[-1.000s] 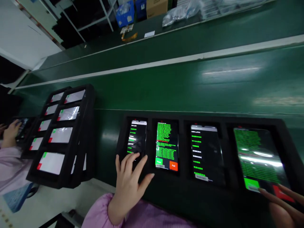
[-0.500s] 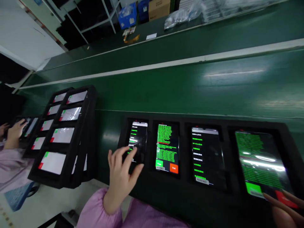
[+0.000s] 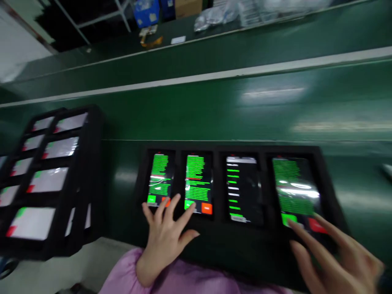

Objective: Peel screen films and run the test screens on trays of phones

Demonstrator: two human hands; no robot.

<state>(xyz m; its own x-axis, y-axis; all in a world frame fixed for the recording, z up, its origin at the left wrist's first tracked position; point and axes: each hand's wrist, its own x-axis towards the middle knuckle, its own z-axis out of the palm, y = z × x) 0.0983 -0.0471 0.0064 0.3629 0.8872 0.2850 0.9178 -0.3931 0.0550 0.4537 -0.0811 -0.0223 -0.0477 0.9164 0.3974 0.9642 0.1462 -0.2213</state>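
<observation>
A black foam tray [image 3: 216,183] holds a row of several phones with lit screens. My left hand [image 3: 167,237] is open, its fingers spread over the lower ends of the leftmost phone [image 3: 159,175] and the second phone [image 3: 197,175]. Its index fingertip is at the second phone's green button. The third phone [image 3: 245,196] shows a list in white and green, with no hand on it. My right hand [image 3: 333,257] is open above the rightmost phone [image 3: 297,196], index fingertip at the green button; contact is hard to judge.
Stacked black trays [image 3: 92,163] with white-screened phones stand at the left. Beyond the green bench [image 3: 183,114] runs a pale strip. At the back are a blue bin [image 3: 147,14], a cardboard box [image 3: 187,8] and clear plastic bags [image 3: 220,16].
The view has shifted right. The leftmost phone's screen went from a list to green text with buttons. My left hand moved toward the second phone; more of my right hand shows.
</observation>
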